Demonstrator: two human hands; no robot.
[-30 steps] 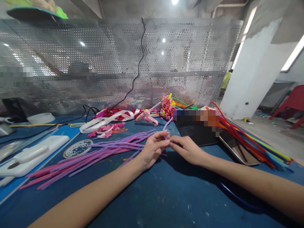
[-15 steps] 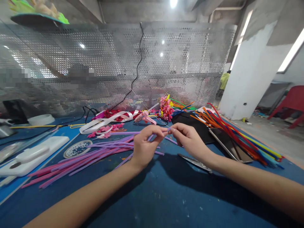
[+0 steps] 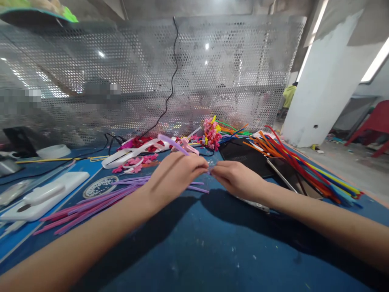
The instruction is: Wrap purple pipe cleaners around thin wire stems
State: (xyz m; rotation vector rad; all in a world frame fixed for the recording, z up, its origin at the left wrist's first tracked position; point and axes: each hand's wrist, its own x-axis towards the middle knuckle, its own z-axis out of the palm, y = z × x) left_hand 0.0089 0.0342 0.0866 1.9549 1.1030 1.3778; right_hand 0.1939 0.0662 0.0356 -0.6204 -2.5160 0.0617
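Above the middle of the blue table, my left hand [image 3: 179,170] is closed on a purple pipe cleaner [image 3: 172,142], one end of which sticks up past the knuckles. Close by, my right hand [image 3: 235,178] pinches the same purple stem where a bit of it shows between the fingertips. The fingers hide most of the held part. Under and beside my left arm lies a bunch of pink and purple pipe cleaners [image 3: 103,202]. A pair of scissors [image 3: 257,205] lies partly covered by my right hand. Behind the hands rests a pink glue gun [image 3: 185,145].
Red, orange, yellow and blue pipe cleaners [image 3: 313,174] lie at right across a phone-like slab [image 3: 282,174]. Pink flowers [image 3: 212,134], white ribbon [image 3: 127,157] and a dish of white beads [image 3: 100,187] stand farther back. A perforated metal screen [image 3: 136,81] closes off the far side.
My left hand has turned palm down, swinging the purple pipe cleaner's free end upward. My right hand has turned its fingers more downward and covers more of the scissors. The view has shifted slightly.
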